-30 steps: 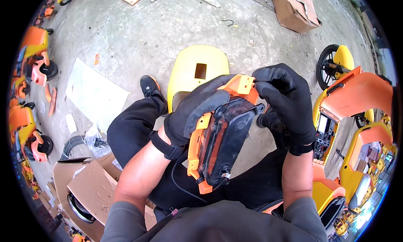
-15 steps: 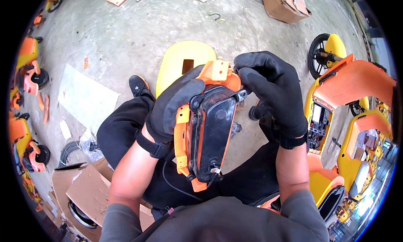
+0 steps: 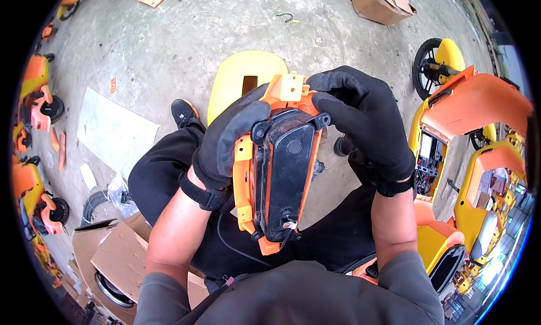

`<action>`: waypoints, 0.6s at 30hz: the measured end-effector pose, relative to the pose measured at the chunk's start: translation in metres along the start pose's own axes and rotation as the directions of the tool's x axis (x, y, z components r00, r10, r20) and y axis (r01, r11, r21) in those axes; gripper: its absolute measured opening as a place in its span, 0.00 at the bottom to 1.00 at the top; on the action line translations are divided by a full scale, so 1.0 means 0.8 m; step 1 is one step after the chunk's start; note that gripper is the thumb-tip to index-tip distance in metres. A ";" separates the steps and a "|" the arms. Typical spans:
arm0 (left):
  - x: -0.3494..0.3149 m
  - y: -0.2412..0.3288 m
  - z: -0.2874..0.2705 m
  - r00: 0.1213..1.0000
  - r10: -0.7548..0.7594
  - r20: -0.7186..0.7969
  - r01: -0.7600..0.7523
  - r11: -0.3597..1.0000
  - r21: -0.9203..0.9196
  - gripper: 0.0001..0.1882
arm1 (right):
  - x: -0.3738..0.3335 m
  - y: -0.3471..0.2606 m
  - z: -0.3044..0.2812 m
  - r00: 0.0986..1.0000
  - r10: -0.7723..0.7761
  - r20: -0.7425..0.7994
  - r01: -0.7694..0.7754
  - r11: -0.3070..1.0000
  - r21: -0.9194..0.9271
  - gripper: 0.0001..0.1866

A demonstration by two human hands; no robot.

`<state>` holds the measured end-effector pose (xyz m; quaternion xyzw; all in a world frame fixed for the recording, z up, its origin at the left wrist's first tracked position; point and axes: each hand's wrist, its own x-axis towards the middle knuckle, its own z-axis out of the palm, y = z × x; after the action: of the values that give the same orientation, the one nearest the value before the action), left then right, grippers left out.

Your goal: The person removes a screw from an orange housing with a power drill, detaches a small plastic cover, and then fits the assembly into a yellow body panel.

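Mid-view, I see an orange shell (image 3: pixel 243 181) with a black housing (image 3: pixel 284 176). My left hand (image 3: pixel 227 132) has its fingers curled around the shell's upper left edge; my right hand (image 3: pixel 375 119) bends its fingers nearly together at the upper right corner, whether pinching anything I can't tell. Probably stiff, fairly heavy, housing slick: grip orange edges.

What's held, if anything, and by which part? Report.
The left hand holds the orange and black housing by its upper left side. The right hand is at its top right corner; its grip is unclear.
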<state>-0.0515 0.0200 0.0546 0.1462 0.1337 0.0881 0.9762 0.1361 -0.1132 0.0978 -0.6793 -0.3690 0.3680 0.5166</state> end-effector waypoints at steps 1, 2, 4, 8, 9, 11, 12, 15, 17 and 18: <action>0.000 0.000 -0.003 1.000 -0.006 0.023 0.006 0.999 -0.033 0.27 | 0.000 -0.001 0.000 1.000 0.004 -0.003 -0.004 1.000 -0.005 0.11; 0.001 0.001 -0.006 0.999 -0.011 0.043 0.014 0.998 -0.065 0.27 | 0.000 -0.001 0.000 1.000 0.009 -0.004 -0.009 1.000 -0.009 0.11; -0.001 -0.001 -0.011 0.998 -0.009 0.065 0.016 0.994 -0.104 0.27 | 0.001 -0.002 -0.001 1.000 0.019 0.007 -0.019 1.000 -0.022 0.11; -0.004 -0.004 -0.023 1.000 -0.007 0.000 0.007 0.997 -0.075 0.26 | 0.001 -0.002 -0.004 0.999 0.000 0.038 0.003 0.997 -0.073 0.12; -0.003 -0.005 -0.022 1.000 -0.003 -0.010 0.002 0.998 -0.056 0.26 | 0.001 -0.001 -0.005 0.999 -0.012 0.042 0.016 0.996 -0.087 0.12; -0.002 -0.004 -0.014 1.000 0.005 -0.031 -0.006 1.000 -0.019 0.26 | 0.001 -0.002 -0.003 1.000 -0.010 0.019 0.011 0.999 -0.052 0.11; -0.003 -0.001 -0.008 0.998 0.066 -0.007 -0.061 0.956 0.287 0.26 | 0.000 -0.002 -0.003 1.000 -0.008 0.006 0.008 0.999 -0.034 0.10; -0.005 0.006 -0.001 0.992 0.112 0.049 -0.120 0.800 0.588 0.26 | -0.001 -0.003 -0.003 1.000 -0.027 -0.012 0.027 0.999 -0.021 0.10; -0.003 -0.002 -0.021 1.000 0.004 0.016 -0.006 0.998 0.070 0.26 | 0.001 -0.008 -0.008 0.999 0.020 -0.038 -0.018 0.999 0.041 0.11; -0.004 -0.005 -0.027 0.999 0.050 0.012 -0.052 0.975 0.216 0.26 | 0.002 -0.009 -0.012 0.998 0.044 -0.050 -0.040 0.997 0.073 0.11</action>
<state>-0.0602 0.0214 0.0345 0.2550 0.1354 0.0977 0.9524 0.1442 -0.1141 0.1067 -0.6774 -0.3276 0.3741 0.5422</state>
